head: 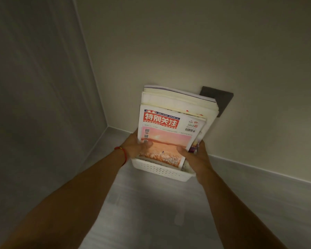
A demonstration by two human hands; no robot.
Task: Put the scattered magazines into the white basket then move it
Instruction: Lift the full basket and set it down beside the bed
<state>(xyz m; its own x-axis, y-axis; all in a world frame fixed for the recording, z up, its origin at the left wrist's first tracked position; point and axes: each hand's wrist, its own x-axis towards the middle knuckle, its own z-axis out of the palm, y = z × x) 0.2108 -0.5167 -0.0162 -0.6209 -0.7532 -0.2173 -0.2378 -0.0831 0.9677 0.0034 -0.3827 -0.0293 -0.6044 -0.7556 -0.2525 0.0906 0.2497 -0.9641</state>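
A white perforated basket (162, 170) hangs in front of me above a grey floor, with a stack of several magazines (171, 119) standing upright in it. The front magazine has a red title block and a pink sunset cover. My left hand (136, 146) grips the left side of the basket and stack, thumb across the front cover. My right hand (194, 154) grips the right side the same way, thumb on the cover. A red string sits on my left wrist. The basket's far side is hidden behind the magazines.
I face a room corner: a pale wall (187, 51) ahead and a grey panelled wall (34, 87) on the left. A dark square wall plate (221, 100) sits just behind the magazines. The grey floor (151, 212) runs to a low skirting.
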